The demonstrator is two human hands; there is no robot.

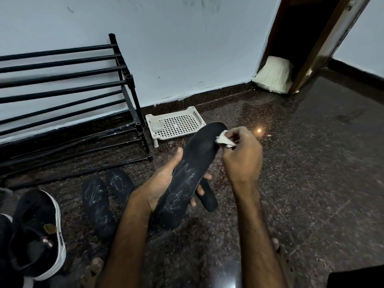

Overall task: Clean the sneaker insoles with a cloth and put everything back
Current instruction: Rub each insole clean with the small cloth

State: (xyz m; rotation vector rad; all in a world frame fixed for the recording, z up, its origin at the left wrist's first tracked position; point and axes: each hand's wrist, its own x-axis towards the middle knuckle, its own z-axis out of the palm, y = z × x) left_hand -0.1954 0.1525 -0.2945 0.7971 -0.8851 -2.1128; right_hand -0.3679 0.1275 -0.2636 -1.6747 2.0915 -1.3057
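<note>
Stage: early, I judge | left hand [160, 183] grip wraps long black foam insole [187, 177], centre; right hand [243, 159] grip pinches small white cloth [224, 140] on its 1 o'clock tip | left: its streaked heel; two chalk-marked black insoles [97, 204], 8 o'clock; refitting black white-soled sneaker [35, 235], 7 o'clock

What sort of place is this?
Probably a home entryway: a black metal-tube shoe rack stands against the painted wall, a black sneaker with a white sole lies near it, and the floor is dark polished stone.
</note>
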